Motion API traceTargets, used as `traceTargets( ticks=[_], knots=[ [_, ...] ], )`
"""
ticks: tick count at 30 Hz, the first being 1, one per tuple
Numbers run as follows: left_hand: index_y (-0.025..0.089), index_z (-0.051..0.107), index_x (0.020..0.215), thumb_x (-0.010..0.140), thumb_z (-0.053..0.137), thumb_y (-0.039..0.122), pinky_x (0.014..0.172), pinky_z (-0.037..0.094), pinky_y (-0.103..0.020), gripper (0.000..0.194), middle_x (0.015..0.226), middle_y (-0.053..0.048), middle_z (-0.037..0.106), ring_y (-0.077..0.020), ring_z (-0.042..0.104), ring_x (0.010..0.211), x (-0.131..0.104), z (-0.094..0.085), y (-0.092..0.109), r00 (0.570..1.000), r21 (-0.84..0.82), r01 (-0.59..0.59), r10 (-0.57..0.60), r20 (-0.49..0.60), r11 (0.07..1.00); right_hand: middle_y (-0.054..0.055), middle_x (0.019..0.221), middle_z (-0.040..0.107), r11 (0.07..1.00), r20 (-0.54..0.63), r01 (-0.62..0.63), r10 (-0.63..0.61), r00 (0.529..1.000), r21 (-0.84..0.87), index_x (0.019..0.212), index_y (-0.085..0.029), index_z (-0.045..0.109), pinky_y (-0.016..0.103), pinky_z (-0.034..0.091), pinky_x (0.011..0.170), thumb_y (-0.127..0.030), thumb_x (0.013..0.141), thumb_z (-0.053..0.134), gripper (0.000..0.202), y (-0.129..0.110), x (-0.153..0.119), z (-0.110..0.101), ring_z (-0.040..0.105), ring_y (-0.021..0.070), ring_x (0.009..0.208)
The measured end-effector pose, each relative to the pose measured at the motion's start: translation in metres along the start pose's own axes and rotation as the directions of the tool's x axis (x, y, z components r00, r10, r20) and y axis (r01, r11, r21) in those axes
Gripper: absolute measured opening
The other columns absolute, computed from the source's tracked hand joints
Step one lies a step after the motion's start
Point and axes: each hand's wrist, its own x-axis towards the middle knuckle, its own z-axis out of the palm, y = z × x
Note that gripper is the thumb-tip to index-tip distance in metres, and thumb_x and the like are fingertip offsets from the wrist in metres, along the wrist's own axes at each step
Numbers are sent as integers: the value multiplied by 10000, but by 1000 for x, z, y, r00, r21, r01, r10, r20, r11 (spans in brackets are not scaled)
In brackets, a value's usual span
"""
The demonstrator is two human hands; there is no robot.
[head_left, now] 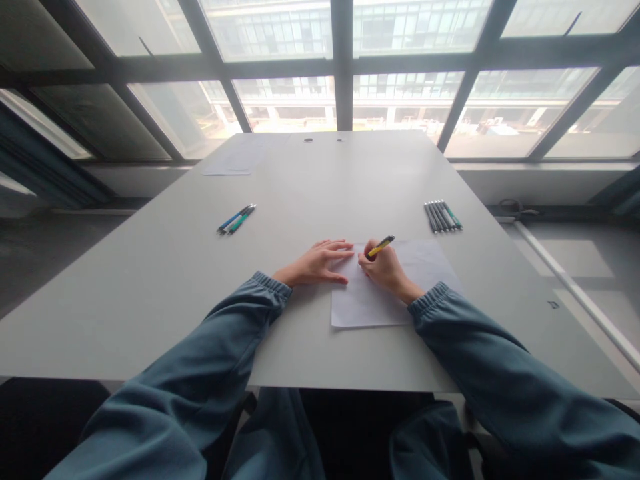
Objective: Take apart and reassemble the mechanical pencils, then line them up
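Right hand (386,268) pinches a yellow pen (381,247), its long axis slanting up and rightward, with the paper (370,308) beneath; left hand (318,263), empty, fingers spread, lies across the paper's left edge.

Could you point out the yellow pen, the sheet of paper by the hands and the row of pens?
Yellow pen (381,246), head view: its yellow barrel.
Sheet of paper (369,307), head view: its bare lower part.
Row of pens (443,217), head view: a barrel mid-row.
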Motion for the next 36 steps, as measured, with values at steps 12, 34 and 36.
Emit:
traceTargets(
  ticks=[12, 34, 36],
  knots=[
    [281, 592, 1429, 749, 763, 667, 1244, 206, -561, 801, 1561, -114, 480, -370, 345, 1496, -2, -2, 5, 1000, -46, -3, 2, -20, 999, -19, 630, 628, 960, -192, 150, -105, 976, 238, 1061, -203, 573, 228, 407, 453, -525, 1018, 426, 357, -13, -3, -24, 518, 111, 439],
    [218, 726, 1187, 887, 738, 350, 942, 533, -372, 328, 1097, -126, 742, -237, 694, 1016, -2, 2, 53, 914, -220, -374, 319, -250, 901, 32, 970, 639, 967, 165, 247, -233, 958, -66, 1212, -216, 519, 283, 463, 730, -39, 806, 434, 451, -17, -11, -23, 586, 148, 753],
    [229, 727, 1200, 881, 744, 355, 950, 530, -377, 343, 1113, -126, 744, -244, 693, 1035, -2, 2, 53, 916, -205, -371, 320, -243, 906, 30, 963, 644, 964, 191, 258, -242, 951, -63, 1211, -215, 521, 280, 463, 736, -34, 812, 424, 449, -18, -12, -23, 591, 148, 756]
  ],
)
